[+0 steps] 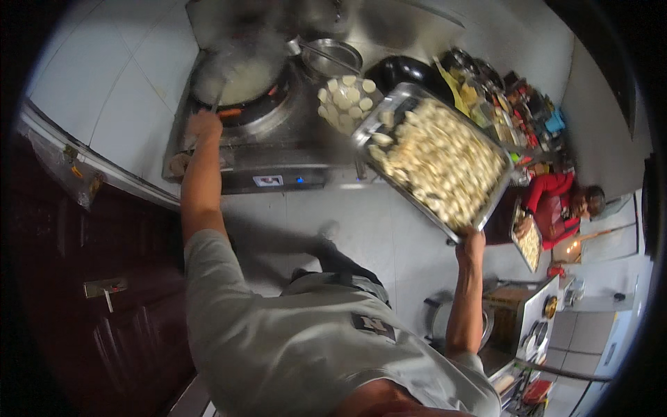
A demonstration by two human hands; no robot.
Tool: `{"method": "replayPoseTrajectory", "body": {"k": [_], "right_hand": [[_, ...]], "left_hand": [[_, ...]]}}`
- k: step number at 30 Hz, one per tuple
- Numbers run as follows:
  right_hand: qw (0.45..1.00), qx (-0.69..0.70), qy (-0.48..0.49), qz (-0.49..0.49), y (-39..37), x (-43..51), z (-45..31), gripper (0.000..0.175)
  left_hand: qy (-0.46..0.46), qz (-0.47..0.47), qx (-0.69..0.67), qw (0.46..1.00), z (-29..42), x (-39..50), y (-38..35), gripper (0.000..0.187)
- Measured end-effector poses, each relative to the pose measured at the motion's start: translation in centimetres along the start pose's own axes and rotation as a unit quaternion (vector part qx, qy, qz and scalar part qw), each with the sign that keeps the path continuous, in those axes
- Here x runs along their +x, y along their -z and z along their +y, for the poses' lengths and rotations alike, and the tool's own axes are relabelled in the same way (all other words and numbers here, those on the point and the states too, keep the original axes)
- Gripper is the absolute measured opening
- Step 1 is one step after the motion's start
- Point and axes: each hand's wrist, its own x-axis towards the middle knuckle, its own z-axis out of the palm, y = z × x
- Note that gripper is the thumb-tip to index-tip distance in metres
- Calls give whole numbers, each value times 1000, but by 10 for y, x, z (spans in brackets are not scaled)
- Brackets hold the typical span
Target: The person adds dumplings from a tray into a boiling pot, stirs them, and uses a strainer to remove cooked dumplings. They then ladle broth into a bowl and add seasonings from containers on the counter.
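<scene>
My left hand is closed around the thin handle of a metal cooking utensil. Steam hides the utensil's far end, which reaches into a dark wok with pale, cloudy liquid in it. My right hand grips the near corner of a rectangular metal tray, held up and tilted in the air. Many pale, small food pieces, possibly dumplings, cover most of the tray; its upper left part shows bare metal. Beside the tray's left corner, a plate holds round pale pieces.
Behind the plate sit a metal pot and a black wok. Bottles and packets crowd the counter at right. A person in red holds another loaded tray. A dark door stands at left.
</scene>
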Motion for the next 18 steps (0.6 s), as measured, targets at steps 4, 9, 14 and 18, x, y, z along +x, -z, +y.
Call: {"method": "replayPoseTrajectory", "body": {"k": [4,9,14,18], "right_hand": [[968,-4,90,-233,-192,96,-36,38],[925,-69,136,-347,-453,173,-64,39],[821,-331,288,-367,-634,178,-98,41],[766,-431,382,-284,-728,156,-122,49]], "left_hand": [[-25,-171,-185,967,-52,54,-46,43],[-80,87,-172,978,-64,38,-24,48],[-69,81,-141,984,-86,-35,62,45],[-99,63,-106,987,-94,-42,116,42]]}}
